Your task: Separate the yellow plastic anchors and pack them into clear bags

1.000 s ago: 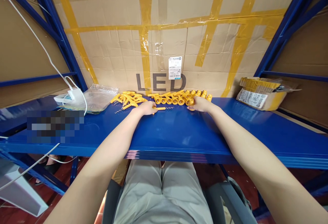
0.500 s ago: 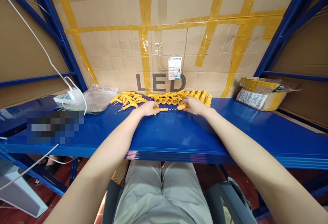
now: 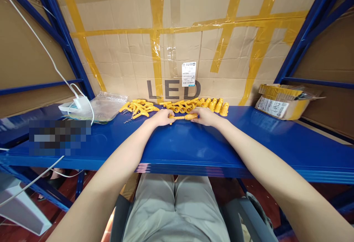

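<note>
My left hand (image 3: 162, 117) is closed on the handle end of a yellow corkscrew (image 3: 179, 117) just above the blue shelf. From the right, my right hand (image 3: 204, 117) grips a yellow ribbed sleeve (image 3: 190, 116), which now covers the metal spiral and meets the corkscrew's yellow shaft. Left of my left hand lies a pile of yellow corkscrew handles (image 3: 138, 108) with bare spirals. Behind my hands, yellow sleeves (image 3: 183, 109) lie with round open ends facing me, and more sleeves (image 3: 224, 109) stand upright at the right.
A large taped cardboard sheet (image 3: 124, 57) rises behind the blue shelf (image 3: 177, 149). Clear plastic bags (image 3: 106, 105) and a white power strip with cables (image 3: 80, 103) lie at the left, near a blurred dark object (image 3: 59, 137). A small taped box (image 3: 276, 103) is at the right.
My right hand has moved left with the sleeve, which has slid over the spiral up to the yellow shaft. My left hand keeps its grip and has barely moved.
</note>
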